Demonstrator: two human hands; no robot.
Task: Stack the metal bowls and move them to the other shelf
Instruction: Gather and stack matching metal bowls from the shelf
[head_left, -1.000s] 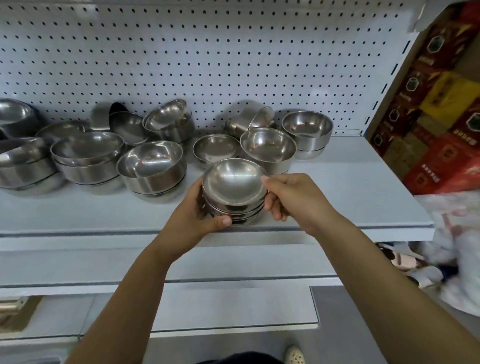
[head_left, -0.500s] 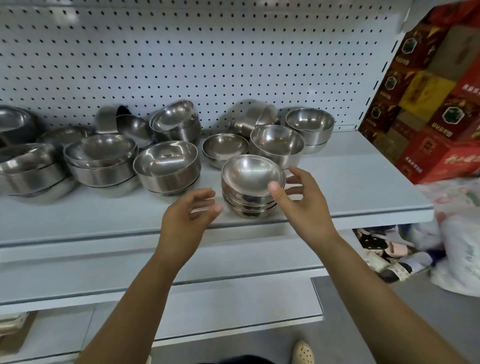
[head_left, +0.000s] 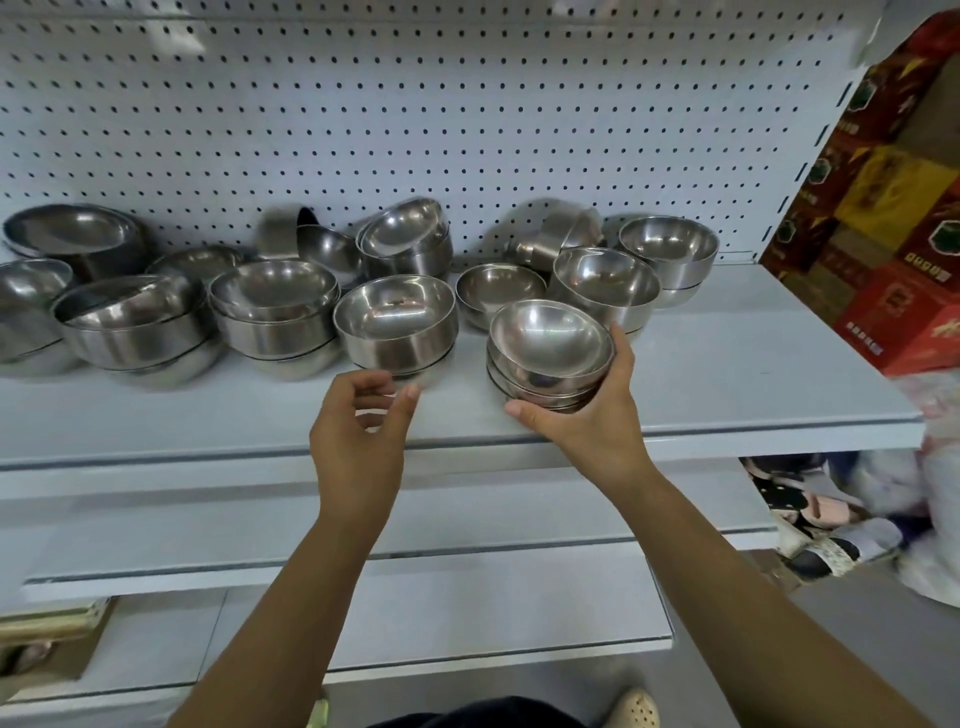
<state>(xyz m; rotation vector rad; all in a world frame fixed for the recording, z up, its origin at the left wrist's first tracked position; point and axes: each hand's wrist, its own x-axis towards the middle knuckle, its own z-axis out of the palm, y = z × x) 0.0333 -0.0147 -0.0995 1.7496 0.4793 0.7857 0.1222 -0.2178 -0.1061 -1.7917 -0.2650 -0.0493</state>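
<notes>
The right hand clamps its fingers around a stack of small shiny metal bowls near the grey shelf's front edge; the left hand hovers loosely curled, holding nothing.

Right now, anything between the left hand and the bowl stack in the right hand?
Nothing visible. The left hand hovers empty over the front edge of the shelf. The right hand grips the stack just beside it, with only bare shelf between them. The nearest big bowl sits behind the left hand, off that line.
</notes>
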